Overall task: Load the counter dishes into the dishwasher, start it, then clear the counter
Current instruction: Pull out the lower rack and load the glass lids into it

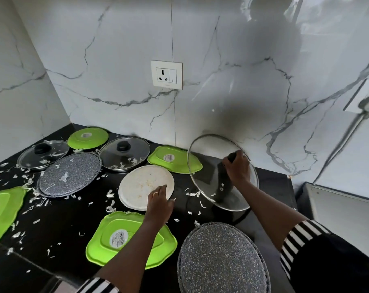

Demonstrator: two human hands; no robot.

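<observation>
Counter (69,218); right hand (237,168) around lid knob (231,156)
</observation>
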